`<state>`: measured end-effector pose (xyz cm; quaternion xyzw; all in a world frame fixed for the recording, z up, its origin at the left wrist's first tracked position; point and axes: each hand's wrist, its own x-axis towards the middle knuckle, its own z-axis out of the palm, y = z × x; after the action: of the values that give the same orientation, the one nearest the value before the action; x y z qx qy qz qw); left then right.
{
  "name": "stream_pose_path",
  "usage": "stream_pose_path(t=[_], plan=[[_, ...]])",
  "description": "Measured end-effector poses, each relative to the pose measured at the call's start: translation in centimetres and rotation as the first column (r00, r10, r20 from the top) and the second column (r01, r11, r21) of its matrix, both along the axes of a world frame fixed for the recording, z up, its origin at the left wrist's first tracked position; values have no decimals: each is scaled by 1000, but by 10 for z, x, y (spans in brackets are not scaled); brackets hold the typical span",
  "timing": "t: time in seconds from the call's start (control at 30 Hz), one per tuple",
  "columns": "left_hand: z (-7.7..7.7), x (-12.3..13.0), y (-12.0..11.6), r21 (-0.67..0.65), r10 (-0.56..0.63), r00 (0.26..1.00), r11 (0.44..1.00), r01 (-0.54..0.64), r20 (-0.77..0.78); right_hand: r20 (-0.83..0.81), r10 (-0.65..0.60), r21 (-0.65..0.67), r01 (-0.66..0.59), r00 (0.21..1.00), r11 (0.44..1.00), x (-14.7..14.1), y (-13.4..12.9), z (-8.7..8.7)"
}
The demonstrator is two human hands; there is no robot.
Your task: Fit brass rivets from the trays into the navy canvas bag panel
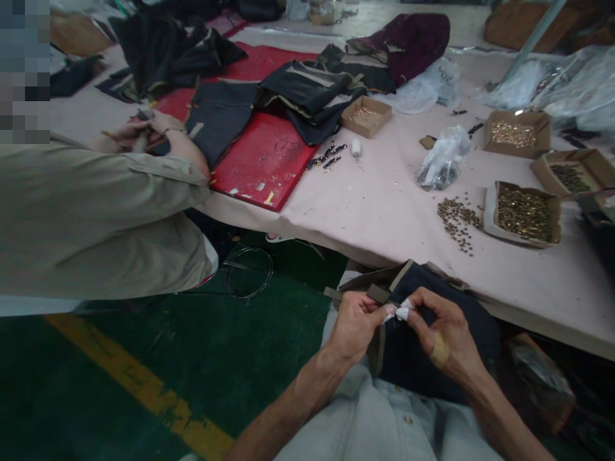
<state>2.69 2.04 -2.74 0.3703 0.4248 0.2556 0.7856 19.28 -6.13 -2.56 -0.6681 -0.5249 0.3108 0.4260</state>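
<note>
A dark navy fabric piece with olive edging lies over my lap, against the table's front edge. My left hand is closed on its olive strap, thumb and fingers pinched near the strap's end. My right hand is closed in a pinch just to the right, its fingertips almost touching the left thumb. White wrapping covers the tips of several fingers, and a tan patch sits at the base of the right thumb. Whatever small thing lies between the right fingertips is too small to make out.
Small brass-coloured metal pieces lie loose beside a filled open box. More small boxes and plastic bags stand behind. A red board bears dark fabric pieces. At left, a co-worker's sleeve reaches the table.
</note>
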Motion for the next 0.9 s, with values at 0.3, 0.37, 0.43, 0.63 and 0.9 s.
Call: stream_pose_path(t=[0.3, 0.37, 0.43, 0.63, 0.9], plan=[[-4, 5, -4, -63, 3, 1000, 998, -4, -4, -166, -59, -72, 48, 984, 996, 6, -5, -17], [-3, 5, -2, -156, 24, 1000, 988, -23, 7, -172, -86, -59, 77, 981, 995, 18, -10, -18], [-2, 3, 2, -170, 46, 999, 984, -46, 1, -178, -190, -26, 189, 966, 982, 40, -22, -16], [10, 0, 8, -126, 71, 990, 990, -55, 122, 94, -236, -22, 239, 967, 971, 103, -84, -1], [55, 13, -3, 15, -138, 936, 990, 141, 323, 421, -117, 161, 52, 900, 986, 74, -106, -8]])
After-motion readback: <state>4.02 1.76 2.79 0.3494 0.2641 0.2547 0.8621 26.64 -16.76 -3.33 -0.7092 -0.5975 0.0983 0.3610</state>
